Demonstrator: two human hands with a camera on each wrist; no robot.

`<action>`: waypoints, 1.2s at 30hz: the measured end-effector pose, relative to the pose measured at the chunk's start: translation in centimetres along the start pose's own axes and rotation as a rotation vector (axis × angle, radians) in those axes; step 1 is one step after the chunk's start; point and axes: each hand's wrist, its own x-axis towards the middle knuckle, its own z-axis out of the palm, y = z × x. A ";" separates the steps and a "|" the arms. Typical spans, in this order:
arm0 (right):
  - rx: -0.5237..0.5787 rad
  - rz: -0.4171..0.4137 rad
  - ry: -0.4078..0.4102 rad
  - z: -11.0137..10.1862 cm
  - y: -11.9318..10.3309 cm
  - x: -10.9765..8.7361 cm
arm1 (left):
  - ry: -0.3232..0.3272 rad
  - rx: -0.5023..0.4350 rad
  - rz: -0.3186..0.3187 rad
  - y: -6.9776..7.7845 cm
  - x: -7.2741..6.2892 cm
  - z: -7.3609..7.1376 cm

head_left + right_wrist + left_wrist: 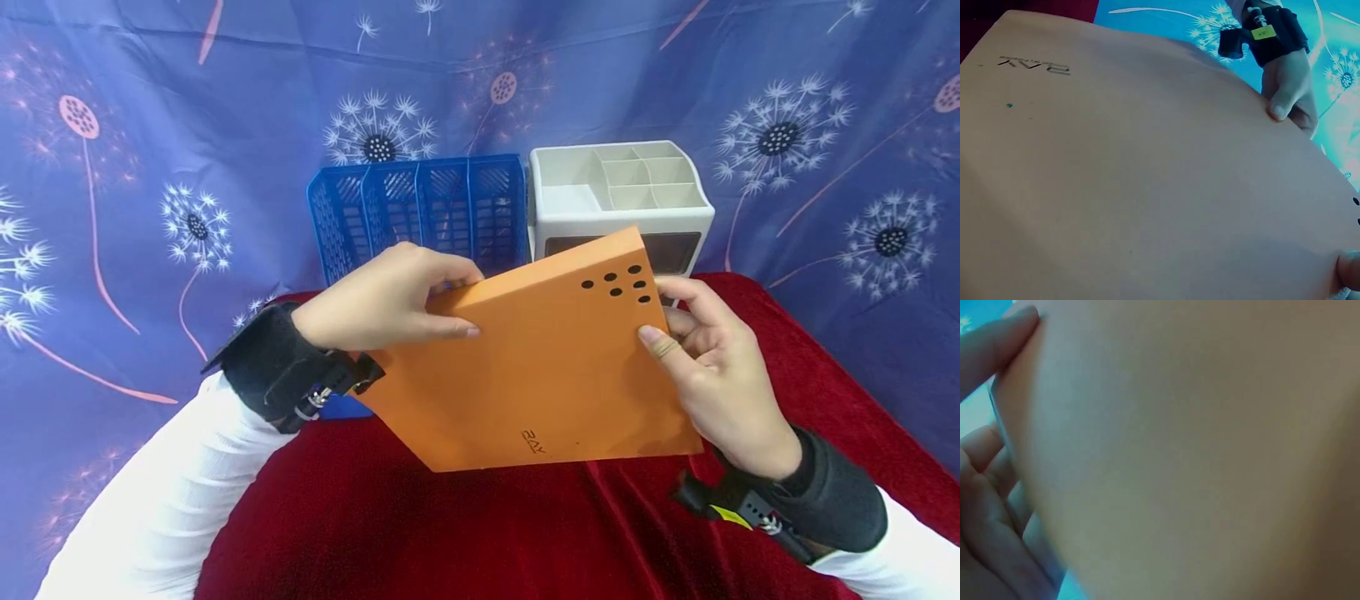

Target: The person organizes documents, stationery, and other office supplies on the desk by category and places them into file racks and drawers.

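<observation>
Both hands hold up a thin, flat orange box [517, 375], tilted, above the red cloth. Its broad face carries dark lettering reading "RAY" near the lower edge and several black round holes at the upper right corner. My left hand [397, 300] grips the upper left edge, thumb on the front face and fingers behind. On the right side edge, just below the holes, my right hand [708, 367] pinches the box with its thumb in front. The box face [1179, 450] fills most of the left wrist view. In the right wrist view, the left hand [1291, 87] shows at the far edge.
Behind the box stands a blue plastic file rack [420, 200] with several upright slots, partly covered by the left hand and box. Beside it is a white desk organizer [622, 212] with several compartments. A red cloth [525, 533] covers the table; a blue dandelion-patterned curtain [247, 100] hangs behind.
</observation>
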 end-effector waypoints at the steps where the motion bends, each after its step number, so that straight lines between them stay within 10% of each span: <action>1: -0.030 -0.009 -0.018 0.0 0.0 0.1 | 0.010 -0.002 0.005 -0.1 -0.1 0.0; 9: -0.146 -0.062 -0.193 -1.3 -1.4 1.8 | 0.134 -0.045 -0.027 -0.5 -1.3 0.1; 16: 0.336 -0.285 0.122 -2.4 -1.7 2.9 | 0.425 -0.232 -0.112 -1.5 -3.2 -0.2; 23: 0.405 -0.295 0.344 -0.9 -0.9 3.9 | 0.742 -0.342 -0.117 -2.3 -4.7 0.5; 36: 0.498 0.161 -0.112 0.9 4.4 5.3 | 0.995 -0.849 0.018 -3.3 -5.0 4.0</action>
